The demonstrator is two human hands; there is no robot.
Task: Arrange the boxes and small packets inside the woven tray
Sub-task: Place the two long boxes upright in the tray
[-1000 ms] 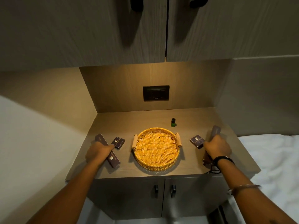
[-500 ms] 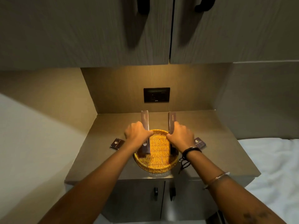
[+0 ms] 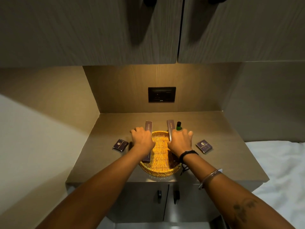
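1. Long boxes: left long box [image 3: 148,126] and right long box [image 3: 170,126] lie across the woven tray [image 3: 160,169], far ends overhanging its rim.
2. Left hand [image 3: 142,140] and right hand [image 3: 179,140] rest fingers spread on them; grip probably loosened, contact hidden.
3. Left small packet [image 3: 120,145] and right small packet [image 3: 204,146] remain on the counter [image 3: 102,151], beside the tray.
4. Green bottle [image 3: 178,126] stands far of the tray, outside it.

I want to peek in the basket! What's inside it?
Two long dark boxes, left one and right one, lie in the woven tray, sticking over its far rim. The hands cover their middles.
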